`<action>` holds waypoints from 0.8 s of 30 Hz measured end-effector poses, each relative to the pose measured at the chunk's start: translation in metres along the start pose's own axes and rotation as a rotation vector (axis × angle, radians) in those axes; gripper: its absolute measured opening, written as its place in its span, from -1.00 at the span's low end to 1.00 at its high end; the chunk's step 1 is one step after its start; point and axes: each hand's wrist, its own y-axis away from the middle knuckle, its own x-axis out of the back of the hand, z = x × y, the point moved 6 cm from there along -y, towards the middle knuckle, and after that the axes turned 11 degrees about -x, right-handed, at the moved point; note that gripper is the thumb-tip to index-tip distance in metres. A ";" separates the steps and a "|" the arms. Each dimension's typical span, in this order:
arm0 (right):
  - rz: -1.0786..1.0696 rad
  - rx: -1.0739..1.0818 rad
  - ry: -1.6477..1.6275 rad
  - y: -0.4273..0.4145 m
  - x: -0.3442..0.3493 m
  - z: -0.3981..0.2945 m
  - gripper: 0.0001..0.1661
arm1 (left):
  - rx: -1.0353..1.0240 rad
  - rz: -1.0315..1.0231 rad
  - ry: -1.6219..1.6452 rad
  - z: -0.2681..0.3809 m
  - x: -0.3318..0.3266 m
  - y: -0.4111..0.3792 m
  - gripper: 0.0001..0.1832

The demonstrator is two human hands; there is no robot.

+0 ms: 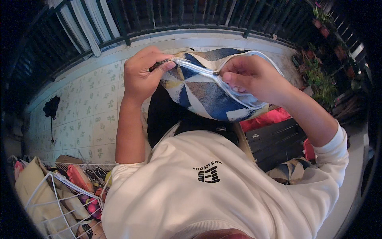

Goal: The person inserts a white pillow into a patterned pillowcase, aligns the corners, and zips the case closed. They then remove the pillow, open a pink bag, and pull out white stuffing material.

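A cushion cover with a blue, white, grey and yellow triangle pattern rests over my lap. A white zipper runs across its top, closed on the left part and parted on the right, where pale lining shows. My left hand pinches the cover's corner at the closed zipper end between thumb and fingers. My right hand has its fingers curled at the opening, next to the zipper slider; whether they grip the slider's tab or the fabric edge is hard to tell.
A white wire basket with cloth and colourful items stands at the lower left. To the right are a dark box, red fabric and another patterned cloth piece. Metal railing and potted plants border the tiled floor.
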 end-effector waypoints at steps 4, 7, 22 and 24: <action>-0.053 0.292 0.324 0.021 0.003 -0.006 -0.73 | 0.091 0.008 -0.010 -0.009 0.005 0.007 -0.84; 0.113 0.627 0.685 0.018 -0.013 -0.005 -0.65 | 0.111 0.010 0.008 -0.014 0.007 0.012 -0.83; 0.147 0.728 0.621 -0.047 -0.032 0.008 -0.54 | -0.064 -0.399 -0.364 0.025 -0.038 -0.012 -0.54; 0.159 0.729 0.579 -0.045 -0.034 0.008 -0.45 | -0.021 -0.378 -0.365 0.016 -0.032 -0.006 -0.58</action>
